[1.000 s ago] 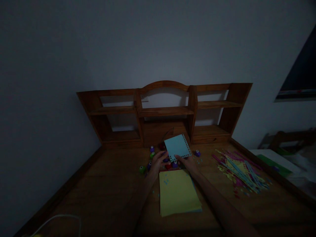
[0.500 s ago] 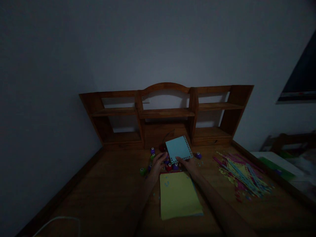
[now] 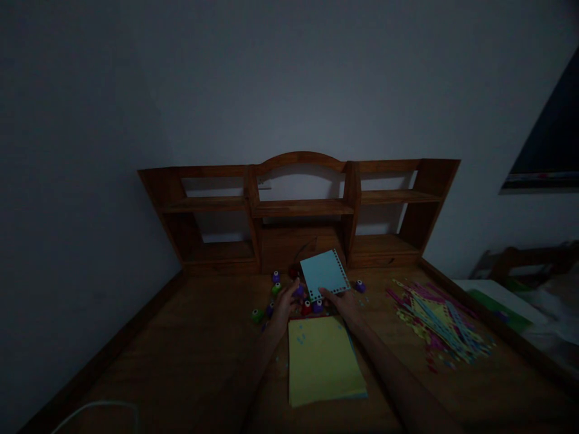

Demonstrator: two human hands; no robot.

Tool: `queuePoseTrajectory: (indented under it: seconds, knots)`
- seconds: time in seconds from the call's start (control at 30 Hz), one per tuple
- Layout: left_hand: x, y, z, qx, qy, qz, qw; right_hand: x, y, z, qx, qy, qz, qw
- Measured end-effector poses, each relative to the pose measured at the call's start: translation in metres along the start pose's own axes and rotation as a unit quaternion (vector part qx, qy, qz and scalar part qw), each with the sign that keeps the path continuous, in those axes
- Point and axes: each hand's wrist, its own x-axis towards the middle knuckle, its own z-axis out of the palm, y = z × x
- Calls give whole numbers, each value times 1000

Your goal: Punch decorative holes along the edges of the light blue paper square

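My right hand (image 3: 342, 300) grips a light blue sheet of paper (image 3: 324, 274) by its lower edge, thumb on top. Rows of small punched holes run along the sheet's right and lower edges. To the left of the sheet, my left hand (image 3: 284, 304) has its fingers curled round a small purple craft punch (image 3: 298, 291), partly hidden by them. Around the hands stand several more small punches, among them a green punch (image 3: 257, 315), a red punch (image 3: 306, 308) and a purple punch (image 3: 359, 286). Below lies a stack of yellow paper (image 3: 323, 361) with blue bits on it.
A heap of pink, yellow and blue paper strips (image 3: 438, 319) lies on the right of the wooden desk (image 3: 181, 349). A wooden shelf unit (image 3: 303, 208) stands along the back. A white cable (image 3: 102, 402) curves at the front left.
My left hand has shifted slightly left and away from the blue sheet, and the purple punch at its fingers shows more clearly. My right hand still grips the sheet. The view has shifted a little.
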Motion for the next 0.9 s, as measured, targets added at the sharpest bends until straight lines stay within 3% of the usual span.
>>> queuePoseTrajectory:
  seconds: [0.2, 0.57, 0.9]
  knots:
    - [7, -6, -3, -16, 26, -21, 999, -2, -5, 0, -9, -7, -4, 1000]
    - [10, -2, -3, 2, -12, -30, 999, 4, 9, -2, -5, -6, -16, 1000]
    - [10, -8, -5, 0, -3, -18, 1000, 1, 4, -1, -16, -15, -10, 1000]
